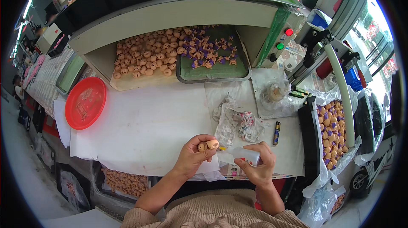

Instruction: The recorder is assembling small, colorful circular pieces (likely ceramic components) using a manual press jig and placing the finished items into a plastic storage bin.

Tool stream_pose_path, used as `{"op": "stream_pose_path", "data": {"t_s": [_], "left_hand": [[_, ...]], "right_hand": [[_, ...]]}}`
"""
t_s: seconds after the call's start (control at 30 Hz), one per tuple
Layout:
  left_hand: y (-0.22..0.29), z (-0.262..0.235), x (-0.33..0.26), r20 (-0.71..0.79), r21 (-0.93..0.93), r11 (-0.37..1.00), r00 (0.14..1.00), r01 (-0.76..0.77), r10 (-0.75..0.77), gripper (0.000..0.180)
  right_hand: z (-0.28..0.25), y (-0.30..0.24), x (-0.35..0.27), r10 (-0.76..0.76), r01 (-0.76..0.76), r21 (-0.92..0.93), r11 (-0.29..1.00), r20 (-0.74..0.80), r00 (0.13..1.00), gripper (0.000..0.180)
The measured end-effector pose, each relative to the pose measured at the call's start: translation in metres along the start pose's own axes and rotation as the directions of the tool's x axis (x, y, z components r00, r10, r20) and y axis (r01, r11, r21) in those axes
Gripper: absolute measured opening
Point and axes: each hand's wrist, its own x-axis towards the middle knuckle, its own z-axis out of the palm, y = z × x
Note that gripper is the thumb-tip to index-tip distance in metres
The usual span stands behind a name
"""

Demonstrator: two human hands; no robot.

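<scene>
In my left hand [191, 156], closed fingers pinch a tan doll head [212, 144], and a second rounded tan piece [202, 146] sits beside it. My right hand [260, 166] is wrapped round a small white squeeze bottle [250, 156], tipped on its side. Its yellow nozzle [222, 148] points left, close to the doll head; whether it touches cannot be made out. Just beyond my hands lie crumpled white cloths [227, 124], one with a flowered pattern [248, 122]. A dark, marker-like tube [276, 133] lies right of them.
White paper [140, 122] covers the bench, with a red basin [95, 113] at its left. Under the shelf are heaped doll heads [148, 56] and a green tray [195, 74] of small purple-and-tan figures. A black bin [310, 143] of similar pieces and a metal press [314, 43] stand right.
</scene>
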Motion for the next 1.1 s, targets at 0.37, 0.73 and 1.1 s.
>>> {"op": "stream_pose_path", "data": {"t_s": [0.37, 0.73, 1.1], "left_hand": [[0.0, 0.001, 0.0, -0.004, 0.01, 1.0, 1.0, 0.005, -0.005, 0.032], [0.006, -0.004, 0.011, -0.008, 0.024, 0.999, 1.0, 0.03, -0.03, 0.034], [-0.011, 0.014, -0.101, -0.474, 0.132, 0.989, 0.881, 0.071, 0.0, 0.027]], "right_hand": [[-0.001, 0.002, 0.0, -0.009, 0.009, -0.009, 1.0, 0.001, 1.0, 0.036], [0.008, 0.011, 0.003, 0.041, -0.041, -0.005, 0.999, -0.076, 0.996, 0.035], [0.01, 0.016, -0.018, 0.0, -0.006, 0.298, 0.955, 0.019, 1.0, 0.032]]}}
